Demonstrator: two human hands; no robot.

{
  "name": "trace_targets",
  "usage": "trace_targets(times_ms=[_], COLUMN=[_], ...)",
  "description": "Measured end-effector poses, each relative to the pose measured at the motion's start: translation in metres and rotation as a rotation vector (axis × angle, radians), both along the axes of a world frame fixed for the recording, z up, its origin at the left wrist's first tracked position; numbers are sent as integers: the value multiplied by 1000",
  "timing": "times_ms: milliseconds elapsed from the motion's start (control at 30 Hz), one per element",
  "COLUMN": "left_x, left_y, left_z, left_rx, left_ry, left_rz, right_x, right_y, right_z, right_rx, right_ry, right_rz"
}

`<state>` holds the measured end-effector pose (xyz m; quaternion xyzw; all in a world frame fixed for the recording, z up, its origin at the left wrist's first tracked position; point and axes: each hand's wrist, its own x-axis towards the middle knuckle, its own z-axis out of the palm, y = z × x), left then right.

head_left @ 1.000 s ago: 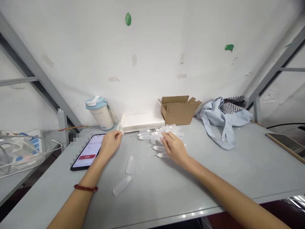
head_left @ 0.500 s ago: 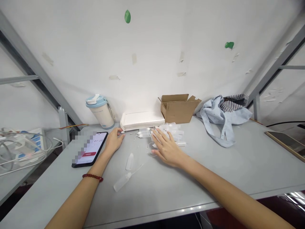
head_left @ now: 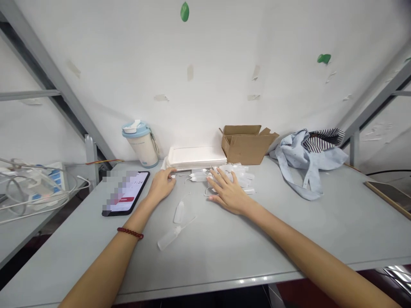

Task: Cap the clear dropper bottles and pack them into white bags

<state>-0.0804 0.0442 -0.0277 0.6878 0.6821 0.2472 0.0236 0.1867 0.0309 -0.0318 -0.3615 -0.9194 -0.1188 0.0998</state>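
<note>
My right hand (head_left: 229, 192) lies with spread fingers over a pile of small translucent squeeze bottles (head_left: 198, 176), covering part of them. My left hand (head_left: 162, 184) rests by the front left corner of a stack of white flat trays or sheets (head_left: 197, 156). Its fingers are bent, thumb and forefinger tips close together; whatever may be between them is too small to make out. Between my forearms, a short translucent bottle (head_left: 179, 212) and another squeeze bottle (head_left: 169, 238) with a long thin tip lie on the grey table.
A phone (head_left: 128, 192) lies left of my left hand. Along the wall stand a blue-lidded cup (head_left: 141, 145) and an open cardboard box (head_left: 247, 147). Farther right are a light blue cloth bag (head_left: 297, 154) and a wood-edged dark panel (head_left: 390, 196). Cables and a power strip (head_left: 54, 179) sit far left.
The whole view has shifted slightly. My left hand has moved a little toward the stack's corner. My right hand stays spread over the bottle pile. The loose bottles lie as before.
</note>
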Motion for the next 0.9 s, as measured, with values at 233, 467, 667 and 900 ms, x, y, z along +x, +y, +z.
trace_targets(times_ms=[233, 467, 667, 900], left_x=[6, 7, 3, -2], left_y=[-7, -8, -6, -4], left_z=[3, 3, -2, -4], left_rx=[-12, 9, 12, 17], left_ry=[95, 115, 119, 125], left_rz=[-51, -38, -35, -19], right_x=[0, 0, -14, -51], right_y=[-1, -4, -30, -76], right_z=[-1, 3, 12, 25], right_rx=[4, 19, 89, 157], right_ry=[-7, 20, 153, 179], right_rz=[-23, -17, 159, 563])
